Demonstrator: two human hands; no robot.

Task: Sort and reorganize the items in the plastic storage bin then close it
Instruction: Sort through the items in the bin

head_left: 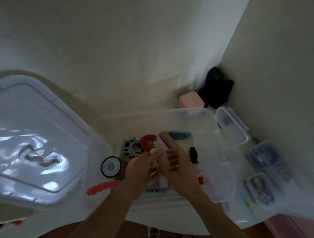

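- No legible text, brand, number or sign in the head view.
- Round label on tape roll (111, 167): blue mark at centre, ring of small print around the edge, too blurred to read.

Colour record: clear plastics showing over a pale surface, with red, blue, pink and black items.

The storage bin (220, 178) is showing clear and colourless; its lid (33, 139) is showing translucent white with bright glare patches. Inside, a cord coil (147, 142) is showing red, a cable bundle (134, 147) white beside blue, a clip (194, 154) black, and an oblong item (179, 134) teal-blue. The tape roll (111, 166) is showing a black rim around a pale face with a blue mark. The handle (101, 187) is showing coral pink. The swatch fan (166, 158) is grading from cream to brown. A box (190, 101) is showing pink, and the bag (218, 87) black.
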